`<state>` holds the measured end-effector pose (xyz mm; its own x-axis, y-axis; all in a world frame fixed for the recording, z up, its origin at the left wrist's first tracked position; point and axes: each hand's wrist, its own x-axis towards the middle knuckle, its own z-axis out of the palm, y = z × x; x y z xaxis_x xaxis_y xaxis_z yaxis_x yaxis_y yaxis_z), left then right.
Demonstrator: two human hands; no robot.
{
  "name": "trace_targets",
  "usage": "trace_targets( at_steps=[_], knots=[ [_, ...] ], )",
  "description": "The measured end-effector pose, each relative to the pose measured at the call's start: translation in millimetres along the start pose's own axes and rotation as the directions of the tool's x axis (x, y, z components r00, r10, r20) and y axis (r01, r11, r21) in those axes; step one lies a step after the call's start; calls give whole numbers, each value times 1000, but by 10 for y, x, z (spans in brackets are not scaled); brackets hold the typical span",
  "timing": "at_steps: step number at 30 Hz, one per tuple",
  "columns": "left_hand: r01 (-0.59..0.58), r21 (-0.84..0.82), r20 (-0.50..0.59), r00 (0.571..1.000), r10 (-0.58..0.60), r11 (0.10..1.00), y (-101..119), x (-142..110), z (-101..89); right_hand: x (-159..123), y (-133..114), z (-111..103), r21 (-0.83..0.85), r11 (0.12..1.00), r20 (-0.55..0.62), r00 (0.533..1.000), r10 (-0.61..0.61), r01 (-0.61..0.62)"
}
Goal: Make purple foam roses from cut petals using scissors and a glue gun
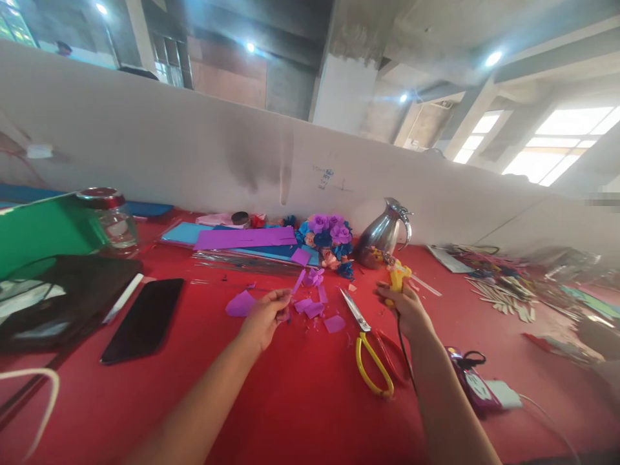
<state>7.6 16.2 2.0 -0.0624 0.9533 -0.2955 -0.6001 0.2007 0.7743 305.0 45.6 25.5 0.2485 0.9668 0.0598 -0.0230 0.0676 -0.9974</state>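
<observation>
My left hand (264, 320) is closed, pinching a narrow strip of purple paper (298, 282) that points up from the fingertips. Wrapped in my right hand (409, 309) is a yellow glue gun (399, 278), its dark cord trailing down along the wrist. A small purple paper flower (315, 277) shows just beyond the strip; whether the two touch, I cannot tell. Cut purple paper pieces (334, 323) lie scattered around my left hand. Between my hands rest open scissors (365, 328) with one yellow and one red handle loop.
Behind are stacked purple sheets (242, 238), a bunch of paper flowers (322, 237) and a steel jug (380, 236). A phone (144, 320) and glass jar (117, 226) stand left. At right sit a plugged-in power block (472, 381) and piled sticks (504, 297); another person's hand (593, 336) is there.
</observation>
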Motion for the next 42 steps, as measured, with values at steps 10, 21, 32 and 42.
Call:
trace_targets(
  at_steps=[10, 21, 32, 42],
  knots=[
    [173, -118, 11, 985, -172, 978, 21, 33, -40, -479, 104, 737, 154, 983, 285, 957, 50, -98],
    [95, 13, -51, 994, -94, 995, 20, -3, 5, -629, 111, 786, -196, 915, 378, 888, -261, 352],
    [108, 28, -24, 994, -108, 994, 23, -23, 22, -700, 117, 826, -495, 728, 431, 861, -270, 475],
    [113, 44, -63, 992, -110, 993, 50, -63, 83, -731, 84, 837, -539, 683, 445, 855, -266, 493]
  ],
)
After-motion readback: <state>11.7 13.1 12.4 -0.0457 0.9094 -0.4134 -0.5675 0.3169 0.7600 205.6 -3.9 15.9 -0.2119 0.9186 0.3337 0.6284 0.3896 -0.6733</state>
